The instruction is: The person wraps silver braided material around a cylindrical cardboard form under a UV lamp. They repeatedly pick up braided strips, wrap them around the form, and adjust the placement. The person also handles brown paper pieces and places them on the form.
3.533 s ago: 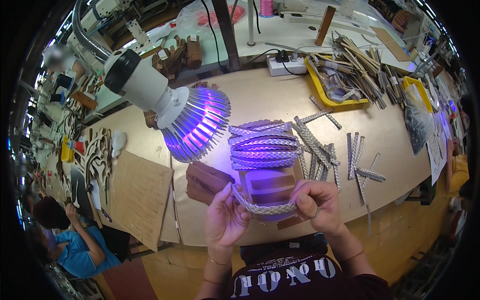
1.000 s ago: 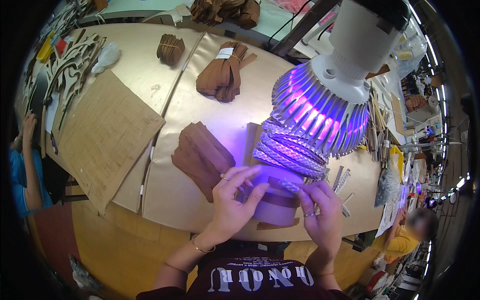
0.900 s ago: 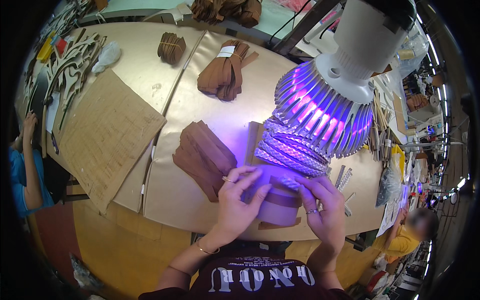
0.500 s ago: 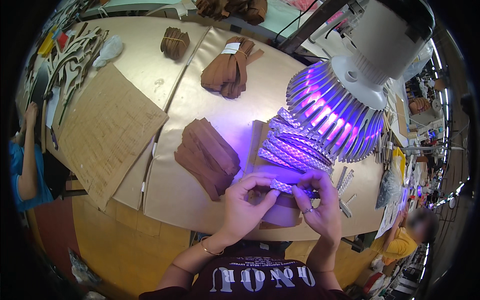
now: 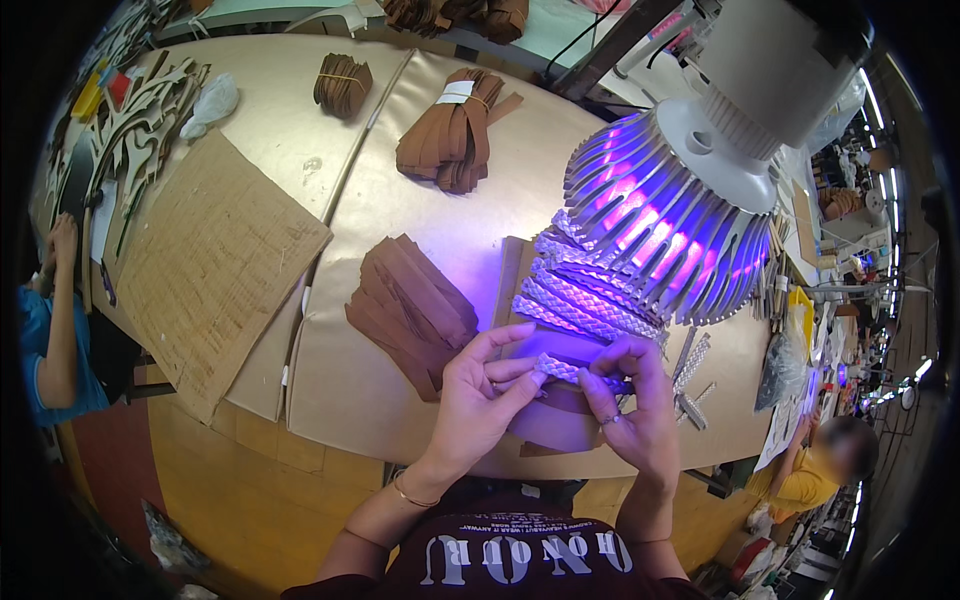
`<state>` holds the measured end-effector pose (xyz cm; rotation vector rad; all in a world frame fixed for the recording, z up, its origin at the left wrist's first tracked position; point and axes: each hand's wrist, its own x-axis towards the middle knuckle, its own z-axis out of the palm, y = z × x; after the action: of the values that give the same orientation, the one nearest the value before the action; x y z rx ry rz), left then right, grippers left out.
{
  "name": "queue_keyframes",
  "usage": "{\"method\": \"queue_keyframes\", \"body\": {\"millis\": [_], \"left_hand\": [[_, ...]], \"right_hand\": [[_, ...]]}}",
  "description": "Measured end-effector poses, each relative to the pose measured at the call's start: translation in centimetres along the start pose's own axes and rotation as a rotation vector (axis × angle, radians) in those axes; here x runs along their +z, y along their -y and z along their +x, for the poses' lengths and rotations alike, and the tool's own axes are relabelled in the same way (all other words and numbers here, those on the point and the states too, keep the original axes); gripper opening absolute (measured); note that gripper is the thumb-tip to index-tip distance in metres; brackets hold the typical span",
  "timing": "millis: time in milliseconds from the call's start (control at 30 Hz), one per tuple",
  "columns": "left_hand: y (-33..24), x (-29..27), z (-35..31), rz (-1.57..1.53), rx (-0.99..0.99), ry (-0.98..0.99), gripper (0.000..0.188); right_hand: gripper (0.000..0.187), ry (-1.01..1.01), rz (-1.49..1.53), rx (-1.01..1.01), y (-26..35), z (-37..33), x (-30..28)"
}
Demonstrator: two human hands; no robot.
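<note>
At the centre of the frame, just below a lamp: one braided strip [image 5: 560, 368], pale, tinted violet by the light, raised between two hands. Long axis left to right across the frame, the right end a little lower.

Right hand [image 5: 640, 410]: narrow, thumb and fingers pinching the strip's right part and covering some of it. The strip lies to its left.

Left hand [image 5: 475, 405]: index finger raised apart from the thumb; thumb and another fingertip at the strip's left end. Whether they close on it, cannot tell. The strip lies to its right. Of the two, the right hand overlaps more of its length.

Behind the hands, right of centre: stack of braided strips [image 5: 575, 295], partly hidden by the finned lamp [image 5: 660, 220], which glows violet.

Left of the stack, well apart from it: brown strips [image 5: 410, 310], a loose fanned pile, near the left hand.

Upper centre: banded brown bundle [image 5: 445, 145]; farther left, a smaller brown bundle [image 5: 342, 85].

Left: flat tan sheet [image 5: 220, 280], on the gold-coloured table [image 5: 345, 380].

Right of the right hand: short braided pieces [image 5: 690, 365], lying loose.
</note>
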<state>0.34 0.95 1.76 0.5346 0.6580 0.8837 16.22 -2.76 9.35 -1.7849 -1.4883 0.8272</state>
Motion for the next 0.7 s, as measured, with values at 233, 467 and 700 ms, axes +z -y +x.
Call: {"method": "queue_keyframes", "body": {"millis": [233, 467, 700], "left_hand": [[-0.1, -0.1, 0.0, -0.008, -0.027, 0.009, 0.044], [-0.1, -0.2, 0.2, -0.019, -0.033, 0.011, 0.045], [0.0, -0.6, 0.4, 0.044, -0.032, -0.046, 0.048]], "right_hand": [[0.029, -0.027, 0.033, 0.087, 0.3, 0.0, 0.3], [0.031, -0.087, 0.036, 0.082, 0.6, 0.1, 0.7], [0.034, -0.133, 0.013, 0.188, 1.2, 0.3, 1.4]]}}
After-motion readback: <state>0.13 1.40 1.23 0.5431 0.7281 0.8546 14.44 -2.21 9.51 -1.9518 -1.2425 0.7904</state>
